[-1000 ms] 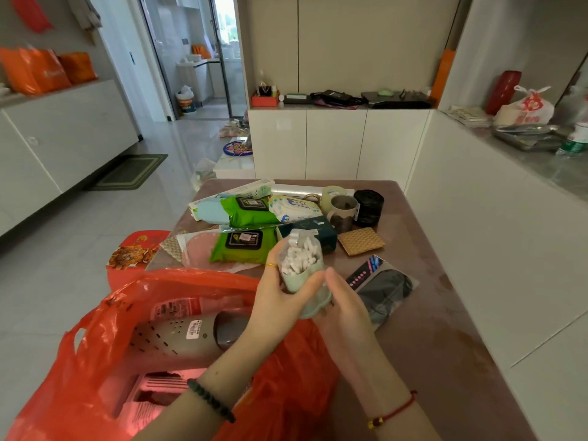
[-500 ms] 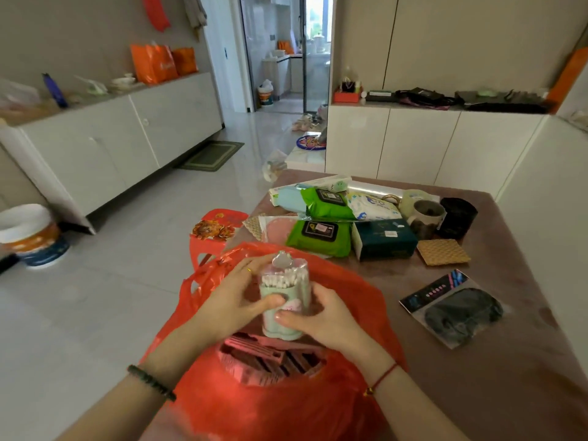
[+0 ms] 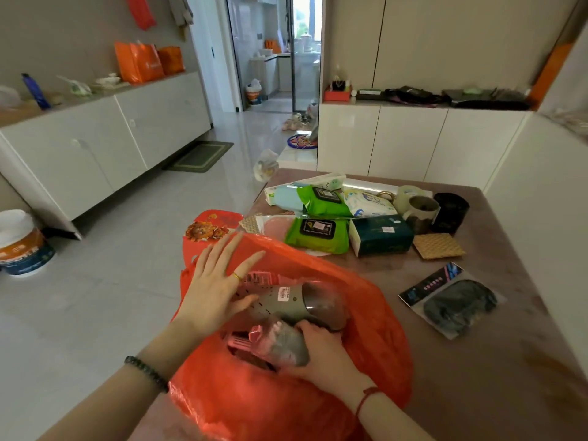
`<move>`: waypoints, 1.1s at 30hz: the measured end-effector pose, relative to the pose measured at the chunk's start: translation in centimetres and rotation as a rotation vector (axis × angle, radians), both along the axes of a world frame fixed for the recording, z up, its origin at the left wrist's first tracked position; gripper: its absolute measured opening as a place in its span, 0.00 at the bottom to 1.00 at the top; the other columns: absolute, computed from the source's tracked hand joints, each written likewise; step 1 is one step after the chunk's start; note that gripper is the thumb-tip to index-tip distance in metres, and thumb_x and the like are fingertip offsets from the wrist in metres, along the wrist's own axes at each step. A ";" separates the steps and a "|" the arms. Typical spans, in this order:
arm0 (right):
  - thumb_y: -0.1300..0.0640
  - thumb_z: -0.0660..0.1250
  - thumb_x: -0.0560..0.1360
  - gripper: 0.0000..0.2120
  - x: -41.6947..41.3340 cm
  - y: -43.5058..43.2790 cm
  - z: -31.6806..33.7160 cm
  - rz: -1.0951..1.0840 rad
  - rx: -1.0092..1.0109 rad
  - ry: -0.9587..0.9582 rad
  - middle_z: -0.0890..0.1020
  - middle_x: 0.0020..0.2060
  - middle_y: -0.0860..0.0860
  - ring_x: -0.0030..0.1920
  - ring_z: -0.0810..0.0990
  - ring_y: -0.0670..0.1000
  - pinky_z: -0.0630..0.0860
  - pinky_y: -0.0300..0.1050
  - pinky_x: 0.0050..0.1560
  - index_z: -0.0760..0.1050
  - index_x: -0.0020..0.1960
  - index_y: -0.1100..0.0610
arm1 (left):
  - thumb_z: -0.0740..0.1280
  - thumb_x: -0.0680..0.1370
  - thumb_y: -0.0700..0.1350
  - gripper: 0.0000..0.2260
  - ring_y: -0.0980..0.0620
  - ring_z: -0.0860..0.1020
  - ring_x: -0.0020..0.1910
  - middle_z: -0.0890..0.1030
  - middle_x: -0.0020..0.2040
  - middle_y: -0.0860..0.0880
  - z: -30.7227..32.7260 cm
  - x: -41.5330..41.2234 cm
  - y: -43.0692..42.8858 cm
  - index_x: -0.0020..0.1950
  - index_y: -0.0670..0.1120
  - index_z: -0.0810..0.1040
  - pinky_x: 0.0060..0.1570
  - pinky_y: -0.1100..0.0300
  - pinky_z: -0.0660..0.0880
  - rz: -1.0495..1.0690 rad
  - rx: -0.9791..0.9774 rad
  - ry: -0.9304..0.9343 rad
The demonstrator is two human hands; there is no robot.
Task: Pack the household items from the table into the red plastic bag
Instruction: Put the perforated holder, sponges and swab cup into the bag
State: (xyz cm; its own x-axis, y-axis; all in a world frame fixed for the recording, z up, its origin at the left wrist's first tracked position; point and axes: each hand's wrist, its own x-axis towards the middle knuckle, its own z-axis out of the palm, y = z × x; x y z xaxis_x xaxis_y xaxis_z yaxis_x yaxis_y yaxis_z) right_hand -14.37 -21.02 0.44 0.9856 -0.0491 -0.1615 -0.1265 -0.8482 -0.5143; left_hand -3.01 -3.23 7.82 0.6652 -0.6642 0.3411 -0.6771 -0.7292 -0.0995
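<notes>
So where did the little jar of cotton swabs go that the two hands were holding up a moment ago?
The cotton swab jar went down into the red bag, and the right hand grips it there. The left hand let go of the jar and now rests flat on the bag's rim. The green wipes packs, tissue box and black pouch stayed where they were on the table.

Thin, glossy, crinkled plastic bag (image 3: pixel 366 313) on a matt brown table (image 3: pixel 477 377); shiny floor tiles (image 3: pixel 111 281) alongside.

Single head-worn wide-angle view, facing forward and down, close above near edge of table (image 3: pixel 477 370).
</notes>
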 end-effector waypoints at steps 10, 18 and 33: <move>0.30 0.58 0.67 0.45 -2.6 -1.7 -0.8 0.068 -0.202 -0.145 0.67 0.68 0.55 0.69 0.66 0.54 0.61 0.50 0.71 0.56 0.74 0.58 | 0.67 0.72 0.59 0.30 0.42 0.75 0.62 0.79 0.61 0.43 0.5 2.1 -3.2 0.70 0.48 0.66 0.68 0.47 0.63 0.173 0.080 0.224; 0.56 0.65 0.73 0.39 -3.8 -10.4 -0.9 -0.602 0.080 -0.054 0.62 0.72 0.58 0.69 0.66 0.59 0.66 0.53 0.67 0.45 0.76 0.52 | 0.59 0.80 0.44 0.13 0.50 0.73 0.33 0.75 0.32 0.48 1.2 2.7 -7.4 0.40 0.42 0.76 0.30 0.60 0.64 0.204 -0.171 0.609; 0.60 0.64 0.70 0.12 -1.8 -18.8 13.4 -0.889 1.478 -0.394 0.69 0.20 0.45 0.21 0.67 0.45 0.63 0.39 0.32 0.68 0.29 0.52 | 0.54 0.82 0.41 0.19 0.60 0.59 0.10 0.64 0.14 0.53 7.5 6.7 -13.8 0.30 0.46 0.63 0.12 0.75 0.55 0.212 -1.178 1.375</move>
State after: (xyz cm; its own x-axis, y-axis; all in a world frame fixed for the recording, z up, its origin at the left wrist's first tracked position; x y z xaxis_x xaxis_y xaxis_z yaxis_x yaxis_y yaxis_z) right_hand -16.14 -39.80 13.88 0.7322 -0.5877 -0.3442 0.0610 0.5599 -0.8263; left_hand 3.72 -17.07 15.30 0.8775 -0.3858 -0.2849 0.2787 -0.0732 0.9576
